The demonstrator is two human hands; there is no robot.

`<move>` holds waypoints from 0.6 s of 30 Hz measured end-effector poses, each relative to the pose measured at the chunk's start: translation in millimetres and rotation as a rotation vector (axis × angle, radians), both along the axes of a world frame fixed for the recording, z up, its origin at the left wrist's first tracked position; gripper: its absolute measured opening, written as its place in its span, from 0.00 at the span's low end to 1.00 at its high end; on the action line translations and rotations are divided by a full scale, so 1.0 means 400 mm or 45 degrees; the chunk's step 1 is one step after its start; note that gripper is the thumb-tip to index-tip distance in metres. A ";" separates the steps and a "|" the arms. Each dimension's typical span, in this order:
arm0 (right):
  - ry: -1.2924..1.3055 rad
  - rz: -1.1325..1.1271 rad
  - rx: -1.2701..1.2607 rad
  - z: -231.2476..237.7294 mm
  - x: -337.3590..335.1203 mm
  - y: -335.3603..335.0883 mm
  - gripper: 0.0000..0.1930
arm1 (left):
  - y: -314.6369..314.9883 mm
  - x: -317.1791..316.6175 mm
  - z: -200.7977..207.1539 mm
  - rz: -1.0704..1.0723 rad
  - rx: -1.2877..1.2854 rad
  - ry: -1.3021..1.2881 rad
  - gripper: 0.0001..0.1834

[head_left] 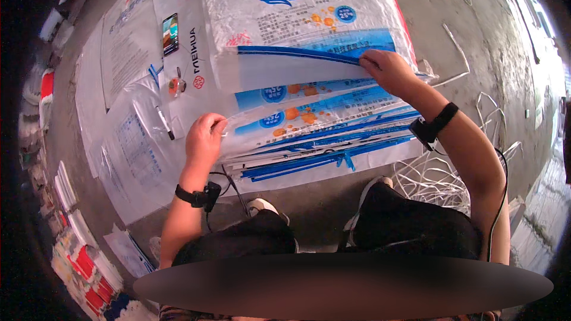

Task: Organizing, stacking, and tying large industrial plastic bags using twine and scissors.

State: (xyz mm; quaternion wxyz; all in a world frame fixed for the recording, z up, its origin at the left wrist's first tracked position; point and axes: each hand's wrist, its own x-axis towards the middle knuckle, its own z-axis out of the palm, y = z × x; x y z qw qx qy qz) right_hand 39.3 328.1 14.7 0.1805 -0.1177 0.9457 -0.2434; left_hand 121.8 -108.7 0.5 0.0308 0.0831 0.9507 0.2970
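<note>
Down at 6 o'clock, left hand [204, 137] pinches the sack stack [315, 137] edge steady; right hand [388, 71], 1 o'clock, fingers clamped, peels the top sack [297, 12].

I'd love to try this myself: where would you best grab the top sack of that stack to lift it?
Probably by the near hem of the top sack, which is folded up off the stack. Come from the near side, pinching at both ends as the left hand and right hand do, since it is wide and floppy.

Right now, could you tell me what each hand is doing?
Left hand: closed, pinching the edge of a sack in the stack of sacks.
Right hand: closed, gripping the top sack by its folded edge.
</note>
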 end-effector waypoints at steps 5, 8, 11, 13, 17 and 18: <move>0.148 0.153 -0.113 -0.007 0.039 -0.026 0.11 | -0.005 -0.012 0.000 0.074 0.076 -0.064 0.05; 0.231 0.370 -0.062 -0.043 0.076 -0.061 0.11 | -0.004 -0.018 -0.025 0.000 0.095 0.093 0.04; 0.312 0.563 -0.075 -0.066 0.105 -0.076 0.10 | 0.039 -0.018 -0.008 0.002 0.205 0.226 0.03; 0.365 0.611 -0.069 -0.071 0.116 -0.058 0.10 | 0.061 -0.015 0.013 0.092 0.275 0.124 0.01; 0.268 0.675 -0.065 -0.052 0.133 -0.027 0.10 | 0.051 -0.013 0.012 0.052 0.279 0.060 0.01; 0.244 0.689 -0.052 -0.047 0.134 -0.015 0.12 | 0.036 -0.009 0.003 0.050 0.274 0.070 0.01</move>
